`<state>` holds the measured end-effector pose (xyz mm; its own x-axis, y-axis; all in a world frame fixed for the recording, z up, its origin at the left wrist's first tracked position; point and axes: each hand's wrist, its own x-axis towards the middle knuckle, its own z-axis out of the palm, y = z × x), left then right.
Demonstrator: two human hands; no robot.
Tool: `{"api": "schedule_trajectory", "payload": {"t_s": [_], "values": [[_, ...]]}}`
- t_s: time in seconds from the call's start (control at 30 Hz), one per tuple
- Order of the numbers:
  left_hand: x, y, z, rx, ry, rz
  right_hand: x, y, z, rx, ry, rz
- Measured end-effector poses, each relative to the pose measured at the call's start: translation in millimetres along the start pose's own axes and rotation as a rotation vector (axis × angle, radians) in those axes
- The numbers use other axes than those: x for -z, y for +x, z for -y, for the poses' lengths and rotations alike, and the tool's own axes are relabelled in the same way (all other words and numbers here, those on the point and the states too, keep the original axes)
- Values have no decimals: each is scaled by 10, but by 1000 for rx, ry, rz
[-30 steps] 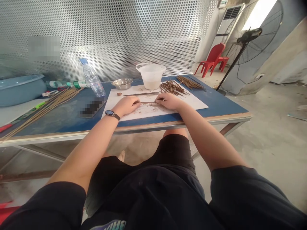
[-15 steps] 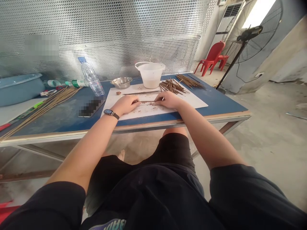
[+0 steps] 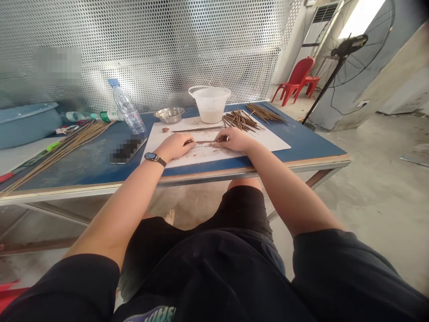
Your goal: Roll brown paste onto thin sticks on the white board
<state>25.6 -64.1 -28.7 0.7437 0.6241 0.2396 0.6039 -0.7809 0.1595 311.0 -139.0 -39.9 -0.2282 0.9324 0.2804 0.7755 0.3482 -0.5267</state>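
A thin brown stick lies crosswise between my hands, low over a white board strewn with brown crumbs. The fingers of my left hand are closed on its left end. My right hand pinches the right end, its fingertips partly hidden by the hand itself. Just beyond, several long thin sticks lie side by side on the board. A small brown lump sits by the metal bowl. Behind my right hand is a pile of brown coated sticks.
A white bucket holding something pale stands at the board's back edge. More sticks lie at the right. Leftward on the blue table are a phone, a water bottle, long bare sticks and a blue basin.
My right hand has shifted slightly left along the stick. My left hand stays at nearly the same spot, and the objects around have not moved.
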Motion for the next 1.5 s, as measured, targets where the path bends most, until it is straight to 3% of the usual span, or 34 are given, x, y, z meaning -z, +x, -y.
{"api": "schedule_trajectory", "payload": {"t_s": [0.6,0.83,0.97,1.1,1.3,1.4,1.5], "values": [[16,-28,-25,36,-59,14,-49,61,-123,125,-15,-70],[26,-43,53,0,-135,-33,-15,40,-158,74,-128,-56],[18,-37,187,87,-194,-138,0,71,68,9,-275,-101],[0,-25,340,186,-213,-264,-178,342,529,51,-315,-78],[-21,-16,536,411,-290,-544,-737,897,1001,36,-405,174],[-47,0,607,474,-333,-596,-887,955,1046,-101,-407,301],[-81,27,647,471,-352,-612,-906,845,1053,-158,-394,356]]}}
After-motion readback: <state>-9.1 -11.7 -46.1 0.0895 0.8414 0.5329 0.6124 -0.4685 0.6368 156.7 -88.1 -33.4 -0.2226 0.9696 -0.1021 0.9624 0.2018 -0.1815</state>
